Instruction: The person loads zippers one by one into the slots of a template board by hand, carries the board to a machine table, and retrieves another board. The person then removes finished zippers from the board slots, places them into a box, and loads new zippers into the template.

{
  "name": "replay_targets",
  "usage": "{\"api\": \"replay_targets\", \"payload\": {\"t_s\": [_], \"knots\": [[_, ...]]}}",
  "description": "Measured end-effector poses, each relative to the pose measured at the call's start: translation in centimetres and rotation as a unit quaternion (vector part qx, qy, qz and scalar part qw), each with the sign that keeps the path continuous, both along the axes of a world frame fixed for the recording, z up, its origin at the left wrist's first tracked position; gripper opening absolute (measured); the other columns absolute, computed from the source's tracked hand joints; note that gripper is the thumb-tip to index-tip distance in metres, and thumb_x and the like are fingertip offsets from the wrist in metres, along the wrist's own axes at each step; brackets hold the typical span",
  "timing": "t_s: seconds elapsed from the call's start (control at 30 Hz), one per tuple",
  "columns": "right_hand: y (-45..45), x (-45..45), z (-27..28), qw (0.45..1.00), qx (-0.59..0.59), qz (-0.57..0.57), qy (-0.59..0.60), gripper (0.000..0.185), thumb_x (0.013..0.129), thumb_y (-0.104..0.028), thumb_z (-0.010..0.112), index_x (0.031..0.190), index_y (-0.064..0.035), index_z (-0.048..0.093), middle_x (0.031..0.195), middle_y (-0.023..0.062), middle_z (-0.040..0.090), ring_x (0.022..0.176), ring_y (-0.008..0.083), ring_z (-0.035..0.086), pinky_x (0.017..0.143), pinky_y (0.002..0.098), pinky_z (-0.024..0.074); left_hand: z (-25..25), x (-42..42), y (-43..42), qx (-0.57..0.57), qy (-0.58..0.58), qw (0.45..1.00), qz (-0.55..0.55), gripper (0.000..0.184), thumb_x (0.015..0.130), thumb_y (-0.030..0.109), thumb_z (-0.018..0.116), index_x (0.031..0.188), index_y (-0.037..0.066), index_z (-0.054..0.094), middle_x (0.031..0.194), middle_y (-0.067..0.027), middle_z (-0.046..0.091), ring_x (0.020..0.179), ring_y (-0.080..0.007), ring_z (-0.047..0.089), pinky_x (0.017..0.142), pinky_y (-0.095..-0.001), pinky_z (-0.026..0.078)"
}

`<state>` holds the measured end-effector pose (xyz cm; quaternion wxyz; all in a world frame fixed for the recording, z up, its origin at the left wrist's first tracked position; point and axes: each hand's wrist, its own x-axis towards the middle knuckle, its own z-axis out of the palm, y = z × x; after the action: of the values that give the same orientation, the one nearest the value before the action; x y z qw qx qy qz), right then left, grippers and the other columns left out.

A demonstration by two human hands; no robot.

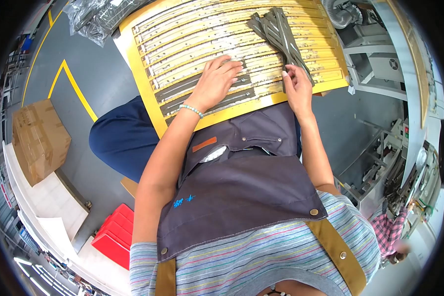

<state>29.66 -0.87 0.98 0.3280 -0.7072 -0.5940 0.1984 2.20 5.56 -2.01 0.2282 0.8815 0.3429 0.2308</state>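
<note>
A yellow slotted board (157, 116) with rows of metal-lined grooves lies before me above my lap. Several dark grey strips (180, 101) sit in the grooves nearest me. My left hand (217, 84) rests on the near left part of the board, palm down, its fingers stretched over a dark strip. A loose bundle of dark strips (276, 34) lies across the right part of the board. At the bundle's near end, my right hand (298, 89) has its thumb and fingers closed around strips; how many is hidden.
Clear plastic bags (96, 19) lie at the board's far left corner. A cardboard box (40, 138) and a red bin (116, 234) stand to the left. Machine frames (375, 49) stand on the right, where a person in a checked shirt (387, 229) is partly visible.
</note>
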Motion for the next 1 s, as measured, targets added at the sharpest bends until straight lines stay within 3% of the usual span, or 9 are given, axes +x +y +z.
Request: {"api": "replay_targets", "payload": {"t_s": [0.17,0.4,0.53,0.67,0.8,0.93,1.0], "knots": [[1.6,-2.8,1.9,0.997,0.009,0.07,-0.014,0.016,0.097,-0.016,0.067,0.108,-0.0056,0.071,0.096,0.009,0.067,0.074,0.0254,0.065,0.068,0.0352,0.0511,0.1,0.1,-0.2,0.03,0.031,0.999,0.005,0.041,0.09,0.012,0.07,0.131,0.011,0.067,0.141,-0.0005,0.06,0.137,-0.029,0.047,0.113,-0.0449,0.037],[3.1,-5.1,1.4,0.991,0.044,0.128,-0.017,0.015,0.096,-0.015,0.068,0.106,-0.0053,0.071,0.096,0.0087,0.068,0.074,0.0269,0.065,0.068,0.0363,0.0514,0.5,1.1,-0.8,0.123,0.117,0.985,0.003,0.048,0.093,0.022,0.067,0.139,0.01,0.062,0.148,-0.0009,0.055,0.141,-0.029,0.043,0.116,-0.0473,0.033],[2.7,-4.9,1.9,0.994,0.011,0.111,-0.008,0.015,0.096,-0.018,0.068,0.106,-0.0067,0.071,0.095,0.008,0.067,0.07,0.025,0.063,0.066,0.0365,0.0505,1.0,-1.9,-1.9,0.063,0.093,0.994,-0.012,0.053,0.095,0.023,0.065,0.145,0.01,0.055,0.156,-0.002,0.047,0.144,-0.0309,0.039,0.118,-0.0484,0.031],[2.3,-3.0,1.5,0.996,-0.004,0.088,-0.02,0.014,0.097,-0.018,0.067,0.104,-0.0067,0.072,0.093,0.0068,0.066,0.066,0.0229,0.06,0.065,0.0344,0.049,1.3,-9.1,-3.4,0.004,0.092,0.995,0.036,0.047,0.094,0.016,0.065,0.14,0.009,0.061,0.154,0.0005,0.052,0.144,-0.033,0.041,0.118,-0.0477,0.032],[2.0,-2.4,1.3,0.996,-0.007,0.086,-0.014,0.016,0.097,-0.018,0.067,0.104,-0.005,0.072,0.092,0.0069,0.065,0.067,0.0224,0.059,0.066,0.0342,0.0486,4.3,-16.0,-5.0,0.027,0.178,0.981,0.079,0.041,0.088,0.009,0.071,0.128,0.008,0.07,0.147,0.0034,0.06,0.139,-0.0305,0.048,0.114,-0.0467,0.038],[2.5,-1.8,0.9,0.995,-0.006,0.095,-0.03,0.016,0.097,-0.018,0.067,0.104,-0.0049,0.073,0.092,0.0074,0.066,0.069,0.0237,0.061,0.067,0.0348,0.0493,6.7,-18.9,-6.2,0.027,0.223,0.968,0.113,0.034,0.091,0.007,0.066,0.125,0.006,0.071,0.141,0.0028,0.064,0.139,-0.0307,0.048,0.114,-0.0465,0.038],[3.2,-1.5,1.5,0.995,0.005,0.089,-0.044,0.016,0.097,-0.018,0.067,0.104,-0.0051,0.073,0.091,0.0078,0.067,0.07,0.0244,0.062,0.067,0.0352,0.0496,6.8,-18.6,-6.7,0.014,0.22,0.965,0.14,0.031,0.094,0.006,0.063,0.124,0.004,0.071,0.139,-0.0031,0.065,0.139,-0.0325,0.047,0.114,-0.0466,0.037]]}}
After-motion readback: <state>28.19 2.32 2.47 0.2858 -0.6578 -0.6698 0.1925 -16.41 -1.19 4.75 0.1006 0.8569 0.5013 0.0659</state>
